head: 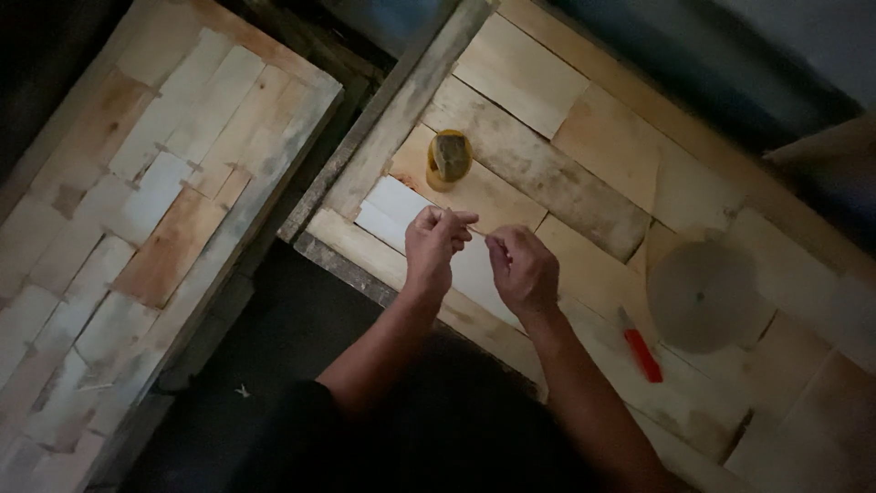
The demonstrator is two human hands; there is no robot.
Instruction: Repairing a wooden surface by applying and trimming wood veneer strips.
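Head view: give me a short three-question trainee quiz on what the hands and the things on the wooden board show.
1. True or false: both hands are pressed flat on the board.
2. Which thing lies nearest the person's right forearm? A) yellow jar B) red tool C) grey disc
3. Where does the yellow jar stand relative to the hands?

Key
1. False: the left hand and right hand are raised together above a pale panel, fingertips pinching something too thin to identify.
2. B: the red tool; the grey disc lies beyond it.
3. The yellow jar stands past the hands, on the wooden board.
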